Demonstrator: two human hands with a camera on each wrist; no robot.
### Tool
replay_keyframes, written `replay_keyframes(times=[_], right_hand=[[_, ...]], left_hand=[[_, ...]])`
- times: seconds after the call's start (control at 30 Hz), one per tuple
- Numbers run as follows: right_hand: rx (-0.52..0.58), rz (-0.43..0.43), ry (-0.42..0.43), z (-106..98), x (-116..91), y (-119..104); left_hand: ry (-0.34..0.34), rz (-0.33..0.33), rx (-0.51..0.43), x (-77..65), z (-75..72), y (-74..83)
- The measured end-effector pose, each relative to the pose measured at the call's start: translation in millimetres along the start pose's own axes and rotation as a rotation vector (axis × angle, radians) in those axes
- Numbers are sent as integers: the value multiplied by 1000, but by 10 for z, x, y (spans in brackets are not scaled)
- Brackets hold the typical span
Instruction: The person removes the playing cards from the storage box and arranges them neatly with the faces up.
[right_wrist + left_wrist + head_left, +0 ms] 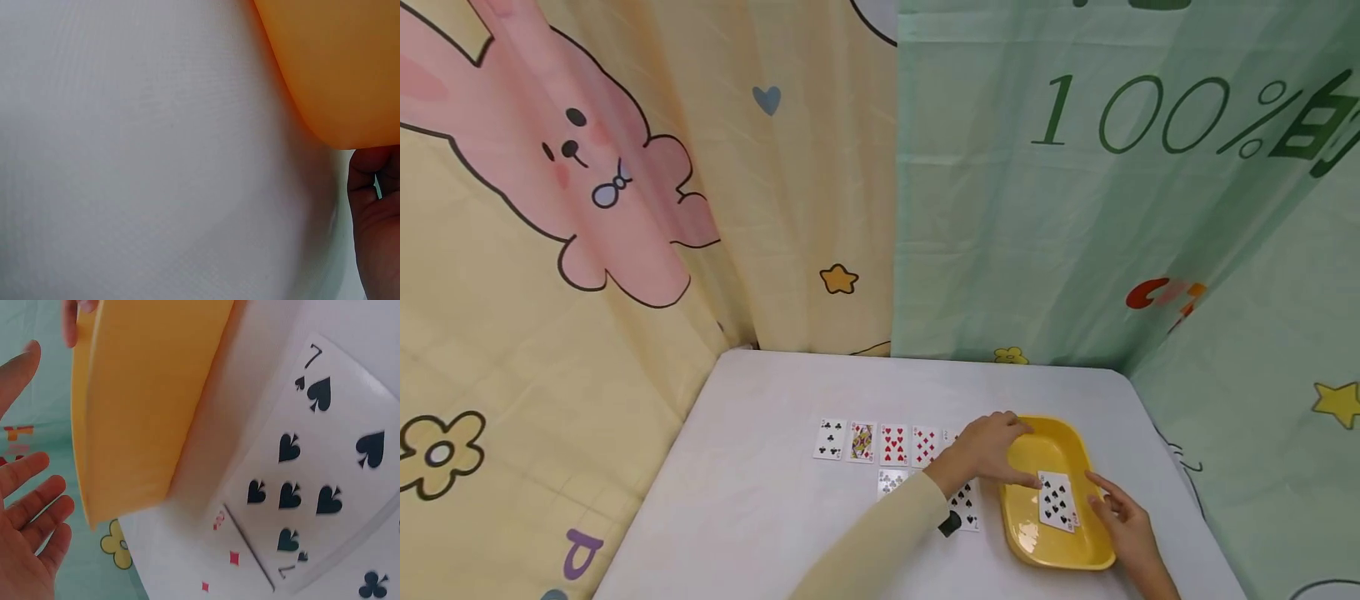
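Note:
A yellow tray [1024, 540] lies on the right of the table, with a spade card [1057, 502] face up in it, another card's edge peeking out beneath. My left hand [992, 448] reaches over the tray's left side, thumb and fingers spread apart, the thumb tip close by the spade card in the head view. In the left wrist view nothing lies between its fingers. At the tray's right rim, my right hand [1126, 525] pinches the edge with thumb and fingers. The right wrist view shows this hand [378, 212] right against the tray's wall [337, 75].
Left of the tray, playing cards lie face up in rows: a club card [831, 439], a picture card [861, 442], a heart card [894, 445], a diamond card [924, 446]. A seven of spades [306, 462] lies nearer the tray. My left sleeve covers other cards. Curtains surround the table.

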State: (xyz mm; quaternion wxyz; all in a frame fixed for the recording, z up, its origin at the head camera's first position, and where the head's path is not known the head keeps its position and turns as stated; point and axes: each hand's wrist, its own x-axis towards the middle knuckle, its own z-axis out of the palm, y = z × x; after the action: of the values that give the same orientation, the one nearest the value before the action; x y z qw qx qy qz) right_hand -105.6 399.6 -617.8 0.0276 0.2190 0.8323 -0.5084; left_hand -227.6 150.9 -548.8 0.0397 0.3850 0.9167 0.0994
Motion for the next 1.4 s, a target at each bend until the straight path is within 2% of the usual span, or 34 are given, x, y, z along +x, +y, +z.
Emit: replay_keyframes(times=[0.17, 0.33, 0.63, 0.8, 0.87, 1.1, 1.2, 1.4], right_hand=[[17, 0, -6, 40, -23, 2], [28, 14, -29, 52, -26, 16], [48, 7, -22, 73, -38, 69], [62, -5, -21, 100, -46, 81], [59, 3, -22, 110, -50, 79], [55, 37, -24, 75, -47, 76], [44, 36, -25, 46, -46, 25], [34, 9, 11, 24, -25, -13]], left_hand=[[-61, 18, 16, 52, 199, 153], [-109, -2, 32, 96, 324, 255], [-110, -74, 148, 150, 511, 398], [-143, -144, 224, 128, 537, 496], [-158, -154, 253, 114, 528, 525], [-186, -126, 349, 145, 622, 565], [-183, -130, 383, 166, 613, 584], [-162, -116, 389, 202, 546, 611]])
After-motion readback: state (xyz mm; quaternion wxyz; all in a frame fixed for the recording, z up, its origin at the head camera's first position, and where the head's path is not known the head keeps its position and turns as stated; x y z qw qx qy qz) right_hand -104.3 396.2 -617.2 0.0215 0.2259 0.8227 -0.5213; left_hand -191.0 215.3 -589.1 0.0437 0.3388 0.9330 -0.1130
